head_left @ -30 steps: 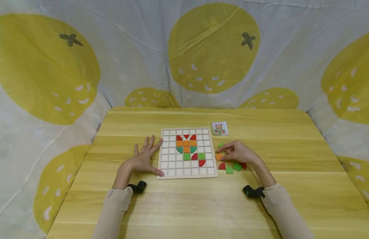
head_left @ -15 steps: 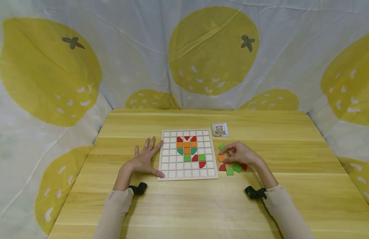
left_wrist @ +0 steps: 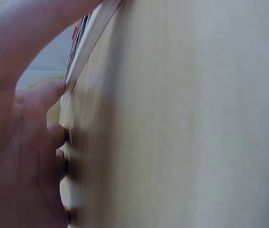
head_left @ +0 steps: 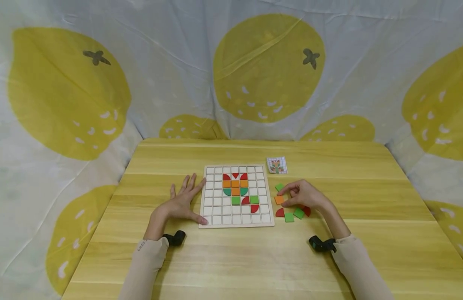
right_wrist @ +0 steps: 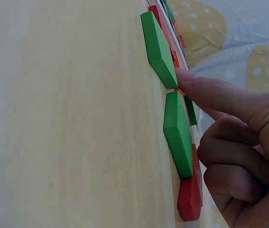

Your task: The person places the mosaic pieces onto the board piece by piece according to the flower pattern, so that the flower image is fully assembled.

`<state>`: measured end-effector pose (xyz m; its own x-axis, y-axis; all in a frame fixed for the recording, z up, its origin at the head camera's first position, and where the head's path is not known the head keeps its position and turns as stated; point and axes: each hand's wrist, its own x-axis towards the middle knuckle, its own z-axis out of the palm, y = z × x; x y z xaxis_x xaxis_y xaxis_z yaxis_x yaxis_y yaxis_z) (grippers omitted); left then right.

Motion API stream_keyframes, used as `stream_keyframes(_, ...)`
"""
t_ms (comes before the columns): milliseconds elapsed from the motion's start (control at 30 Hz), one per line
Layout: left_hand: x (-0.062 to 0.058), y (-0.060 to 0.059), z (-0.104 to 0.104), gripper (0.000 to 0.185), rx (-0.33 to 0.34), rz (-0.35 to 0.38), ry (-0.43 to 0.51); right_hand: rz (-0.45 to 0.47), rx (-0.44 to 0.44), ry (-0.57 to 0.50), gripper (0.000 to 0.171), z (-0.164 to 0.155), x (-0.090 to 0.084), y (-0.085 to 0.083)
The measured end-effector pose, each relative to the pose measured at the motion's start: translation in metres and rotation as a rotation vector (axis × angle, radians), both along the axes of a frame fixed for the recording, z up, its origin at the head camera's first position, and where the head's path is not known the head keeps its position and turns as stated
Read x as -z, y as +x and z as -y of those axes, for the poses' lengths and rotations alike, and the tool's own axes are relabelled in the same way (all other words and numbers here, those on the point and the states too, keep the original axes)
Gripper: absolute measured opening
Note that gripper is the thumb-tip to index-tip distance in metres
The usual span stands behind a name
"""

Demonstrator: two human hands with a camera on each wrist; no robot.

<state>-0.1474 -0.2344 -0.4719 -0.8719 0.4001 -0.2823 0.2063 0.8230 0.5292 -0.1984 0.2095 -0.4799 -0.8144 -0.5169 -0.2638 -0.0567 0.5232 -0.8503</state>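
A pale gridded wooden board (head_left: 212,225) holds red, orange and green tiles in a flower-like pattern. My left hand (head_left: 180,204) is spread along its left side, thumb on the lower left corner and index fingertip at the edge. To the right of the board, my right hand (head_left: 304,195) pinches an orange square tile (head_left: 279,200) between thumb and index finger, low at the table. Around it lie a green tile (head_left: 279,187), a red quarter-round (head_left: 279,213), a green square (head_left: 289,217), another green square (head_left: 299,213) and a red piece (head_left: 307,211) partly covered.
A small pattern card (head_left: 277,165) lies behind the board's right corner. The wooden table (head_left: 231,262) runs back to a curtain (head_left: 178,62) printed with yellow fruit. Black wrist cameras (head_left: 175,238) sit on both wrists.
My right hand has shifted slightly to the right, and the orange tile has slid with it, away from the board. The left hand stays put. The head view has tilted a little.
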Motion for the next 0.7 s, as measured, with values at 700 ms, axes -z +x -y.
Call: stream_keyframes(700,0.0009,-0.0015,-0.0012,0.139,0.006,0.003,0.001,-0.027,0.021,-0.009,0.027,-0.0021,0.0027,-0.0001)
